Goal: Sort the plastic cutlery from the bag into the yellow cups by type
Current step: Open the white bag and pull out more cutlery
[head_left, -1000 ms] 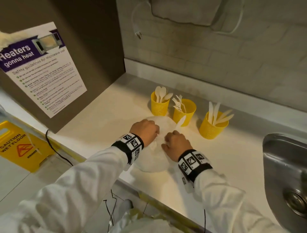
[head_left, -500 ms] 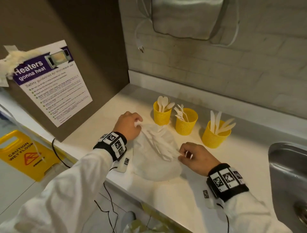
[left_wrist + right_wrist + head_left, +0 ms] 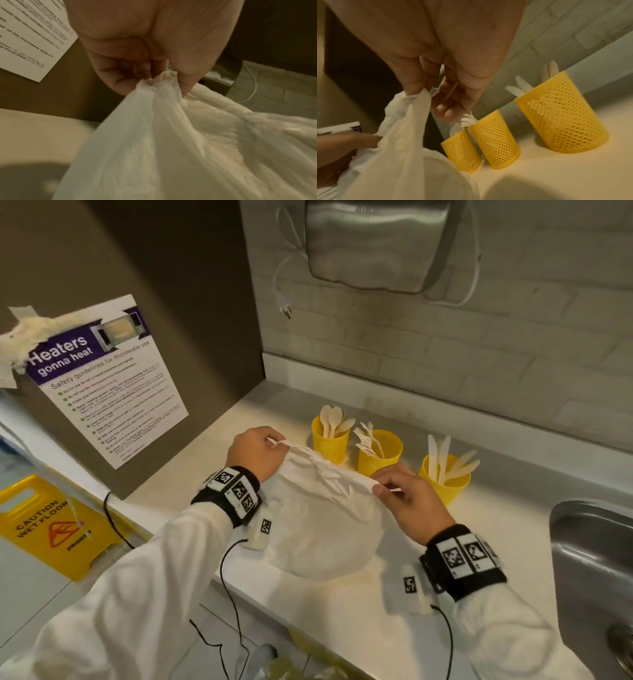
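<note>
A white plastic bag [image 3: 322, 529] hangs stretched between both hands over the counter. My left hand [image 3: 260, 451] pinches one handle of the bag [image 3: 164, 81]; my right hand [image 3: 407, 494] pinches the other handle [image 3: 418, 97]. Behind the bag stand three yellow mesh cups. The left cup [image 3: 330, 445] holds spoons, the middle cup [image 3: 378, 457] holds forks, the right cup [image 3: 445, 482] holds knives. In the right wrist view the three cups [image 3: 496, 140] stand in a row. What is inside the bag is hidden.
The white counter [image 3: 342, 618] ends at a steel sink [image 3: 592, 573] on the right. A brown panel with a microwave poster [image 3: 106, 385] stands at the left. A metal dispenser [image 3: 373, 244] hangs on the brick wall. A yellow wet-floor sign [image 3: 51, 529] stands below left.
Both hands moved apart and rose, each pinching a bag handle, so the bag went from lying crumpled on the counter to being pulled taut and lifted between them.
</note>
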